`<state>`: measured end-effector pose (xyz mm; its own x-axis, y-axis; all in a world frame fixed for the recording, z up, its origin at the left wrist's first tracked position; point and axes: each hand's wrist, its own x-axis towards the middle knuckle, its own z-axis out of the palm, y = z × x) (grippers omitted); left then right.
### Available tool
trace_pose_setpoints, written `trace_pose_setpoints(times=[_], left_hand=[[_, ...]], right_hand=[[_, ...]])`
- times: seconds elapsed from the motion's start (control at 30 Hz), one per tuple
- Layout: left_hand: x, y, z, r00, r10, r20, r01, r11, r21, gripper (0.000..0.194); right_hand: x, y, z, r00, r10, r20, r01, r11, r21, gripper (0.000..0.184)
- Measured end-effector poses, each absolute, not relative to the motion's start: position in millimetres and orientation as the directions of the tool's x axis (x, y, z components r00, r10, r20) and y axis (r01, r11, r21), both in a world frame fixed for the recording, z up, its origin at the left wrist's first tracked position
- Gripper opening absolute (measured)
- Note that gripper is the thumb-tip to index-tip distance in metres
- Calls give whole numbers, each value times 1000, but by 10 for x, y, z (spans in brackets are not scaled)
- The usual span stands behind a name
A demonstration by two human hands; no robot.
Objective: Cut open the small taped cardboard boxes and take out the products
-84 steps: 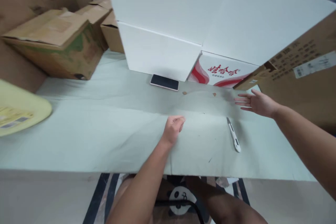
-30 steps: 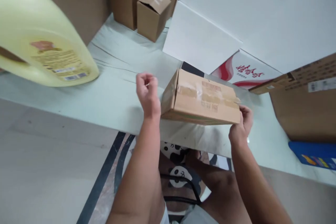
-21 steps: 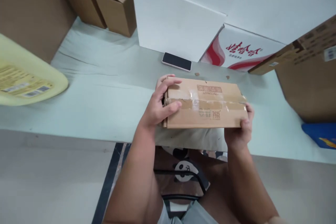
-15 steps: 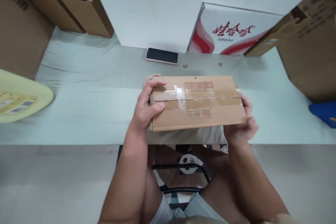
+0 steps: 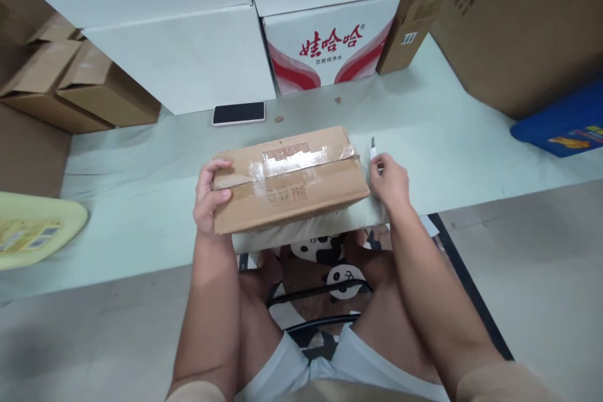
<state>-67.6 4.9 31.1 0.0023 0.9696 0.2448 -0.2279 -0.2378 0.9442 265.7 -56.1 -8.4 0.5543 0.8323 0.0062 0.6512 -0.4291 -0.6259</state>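
A taped brown cardboard box lies at the near edge of the pale green table. My left hand is wrapped round the box's left end, thumb on top. My right hand is off the box, just to its right, with fingers closed on the white utility knife that lies on the table there. Clear tape runs along the box's top seam.
A black phone lies behind the box. White boxes and a red-and-white carton line the back. Brown cartons stand at the left and right. A yellow jug lies at left, a blue pack at right.
Earlier there was no box; both hands brought it down onto the table's near edge. My right hand has now left the box's right end and closed on the knife beside it.
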Motion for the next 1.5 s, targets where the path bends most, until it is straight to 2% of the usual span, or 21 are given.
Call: trace_pose_setpoints(times=[0.07, 0.13, 0.17, 0.23, 0.27, 0.33, 0.43, 0.53, 0.67, 0.8, 0.87, 0.97, 1.03, 1.3, 1.5], left_hand=[[-623, -20, 307, 8, 973, 233, -242, -224, 944, 38], [-572, -85, 307, 29, 977, 211, -262, -196, 945, 38], [-548, -113, 309, 43, 978, 202, -266, -184, 946, 39], [-505, -156, 313, 74, 977, 198, -252, -173, 952, 40], [-486, -173, 312, 86, 975, 205, -242, -179, 954, 42], [-452, -205, 302, 111, 967, 229, -225, -200, 954, 46], [-396, -258, 261, 127, 958, 255, -216, -224, 950, 50], [-331, -308, 219, 106, 953, 284, -221, -256, 941, 50], [-285, -345, 221, 109, 945, 309, -193, -285, 939, 51], [-314, -364, 253, 174, 950, 260, -137, -238, 961, 47], [-327, -374, 264, 191, 951, 243, -119, -223, 967, 46], [-322, -385, 284, 175, 951, 256, -111, -239, 965, 42], [-313, -390, 300, 169, 951, 257, -102, -243, 965, 38], [-312, -406, 303, 192, 942, 275, -103, -260, 960, 31], [-313, -409, 284, 193, 937, 290, -101, -275, 956, 37]], right_hand=[[2597, -634, 60, 597, 801, 32, 445, -298, -845, 28], [2518, -775, 253, 611, 785, 102, 200, -28, -979, 32], [2484, -863, 361, 617, 772, 153, 81, 131, -988, 30], [2450, -1045, 576, 620, 747, 240, -106, 384, -917, 27], [2448, -1125, 673, 614, 741, 272, -163, 457, -875, 27], [2452, -1242, 828, 566, 766, 304, -218, 495, -841, 28], [2393, -1311, 953, 526, 771, 358, -162, 504, -849, 16], [2232, -1330, 988, 546, 691, 474, -2, 566, -824, 8], [2043, -1377, 1003, 518, 685, 512, 199, 486, -851, 37], [1939, -1433, 1063, 387, 772, 504, 349, 383, -855, 62], [1873, -1456, 1110, 287, 828, 482, 380, 364, -850, 54], [1748, -1472, 1165, 165, 889, 427, 423, 327, -845, 18], [1671, -1463, 1174, 138, 910, 392, 461, 291, -838, 7], [1600, -1339, 1094, 2, 937, 351, 550, 292, -783, 11], [1531, -1323, 1109, 64, 932, 356, 586, 254, -770, 11]])
